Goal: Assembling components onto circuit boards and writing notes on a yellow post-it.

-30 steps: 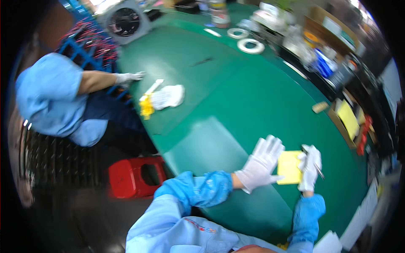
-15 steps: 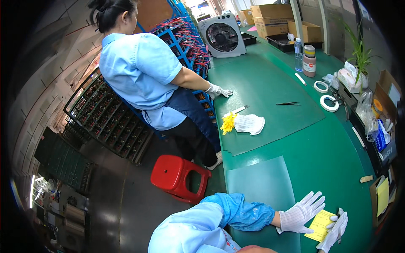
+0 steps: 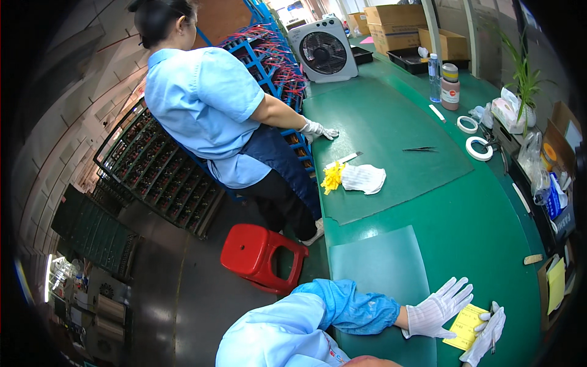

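Note:
A yellow paper slip (image 3: pixel 463 326) with handwriting on it lies on the green table near the lower right. My left hand (image 3: pixel 435 311), in a white glove and below a blue sleeve cover, rests flat with fingers spread at the slip's left side. Its thumb reaches the slip's edge. At the right side of the slip is my right hand (image 3: pixel 487 336), also gloved in white, with its fingers closed around a slim pen (image 3: pixel 493 345). Most of the pen is hidden by that hand, and its tip cannot be made out.
A translucent sheet (image 3: pixel 379 260) lies left of my hands. Farther off are a white glove (image 3: pixel 364 178) with yellow strips, a knife (image 3: pixel 344 160), tweezers (image 3: pixel 420 149) and tape rolls (image 3: pixel 479 148). A co-worker (image 3: pixel 202 116) stands at the table's left edge, behind a red stool (image 3: pixel 263 257).

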{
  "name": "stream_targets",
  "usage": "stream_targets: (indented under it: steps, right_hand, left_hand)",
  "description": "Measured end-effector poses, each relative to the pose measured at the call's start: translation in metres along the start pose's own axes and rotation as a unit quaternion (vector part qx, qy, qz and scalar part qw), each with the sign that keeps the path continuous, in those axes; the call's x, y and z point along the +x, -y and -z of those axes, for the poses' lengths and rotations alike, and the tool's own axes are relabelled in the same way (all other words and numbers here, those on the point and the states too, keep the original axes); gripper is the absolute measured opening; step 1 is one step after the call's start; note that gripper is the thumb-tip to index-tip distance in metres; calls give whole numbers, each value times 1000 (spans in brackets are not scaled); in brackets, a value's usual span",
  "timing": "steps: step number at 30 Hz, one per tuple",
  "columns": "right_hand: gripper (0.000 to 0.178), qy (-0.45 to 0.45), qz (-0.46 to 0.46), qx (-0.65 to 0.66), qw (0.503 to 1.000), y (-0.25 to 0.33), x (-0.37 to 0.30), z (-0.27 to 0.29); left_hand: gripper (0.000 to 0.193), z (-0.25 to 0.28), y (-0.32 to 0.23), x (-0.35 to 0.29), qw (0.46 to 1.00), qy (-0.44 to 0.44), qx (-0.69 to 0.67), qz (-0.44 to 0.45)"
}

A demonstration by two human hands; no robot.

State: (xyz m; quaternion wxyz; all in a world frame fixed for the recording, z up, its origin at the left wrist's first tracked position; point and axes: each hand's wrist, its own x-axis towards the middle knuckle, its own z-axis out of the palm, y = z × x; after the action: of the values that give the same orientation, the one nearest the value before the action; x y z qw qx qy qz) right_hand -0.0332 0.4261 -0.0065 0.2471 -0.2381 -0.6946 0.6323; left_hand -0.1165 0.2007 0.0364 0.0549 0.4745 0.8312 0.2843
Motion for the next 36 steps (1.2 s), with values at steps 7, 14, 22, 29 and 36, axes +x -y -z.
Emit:
stream_targets:
  steps: [7, 14, 22, 29, 36]
  right_hand:
    - [40, -14, 27, 3, 1000, -4, 0, -3]
    - [42, 17, 21, -13, 1000, -6, 1, 4]
    - [42, 0, 29, -5, 1000, -3, -1, -2]
    - [42, -3, 26, -2, 1000, -5, -1, -1]
    - [43, 2, 25, -15, 1000, -1, -1, -1]
  left_hand:
    - [100, 8, -3, 0, 1000, 14, 1, 3]
    - [101, 2, 0, -1, 1000, -8, 7, -7]
    - [101, 3, 0, 0, 1000, -14, 7, -10]
    - [100, 1, 0, -1, 1000, -22, 16, -13]
    - [100, -1, 1, -1, 999, -27, 19, -16]
